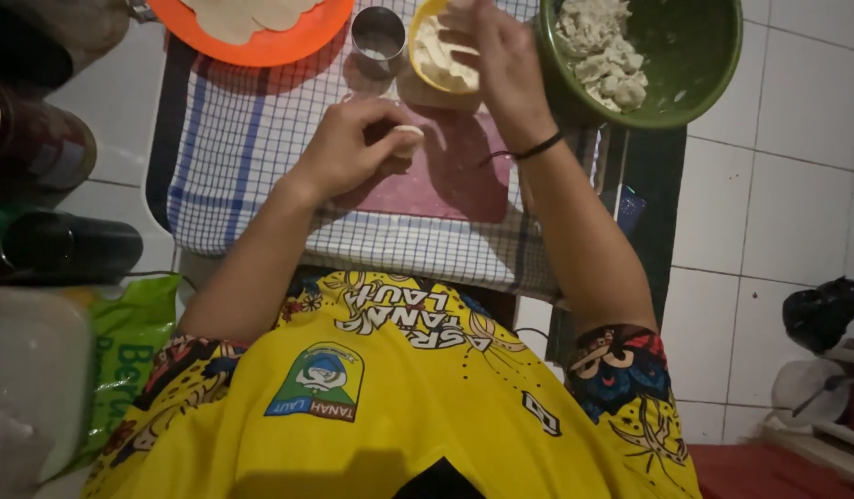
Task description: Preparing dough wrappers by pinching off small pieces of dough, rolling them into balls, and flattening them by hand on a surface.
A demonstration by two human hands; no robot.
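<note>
The checked cloth (261, 148) spreads across the centre; at one o'clock a green bowl (695, 55) holds dough lumps; right hand (501, 55) reaches into the yellow bowl (427, 55) at twelve, grip unclear; left hand (348, 148) pinches a small dough piece (408, 132); green packet (122, 360) at eight.

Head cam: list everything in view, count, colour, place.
dough piece: 1, white, pinched in left hand
yellow bowl: 1, pale filling inside, top centre
green bowl: 1, white lumps inside, top right
orange plate: 1, flat pale rounds on it, top left
metal cup: 1, silver, between plate and yellow bowl
checked cloth: 1, blue-white, under everything
pink mat: 1, centre of cloth
left hand: holds dough piece
right hand: at yellow bowl
</note>
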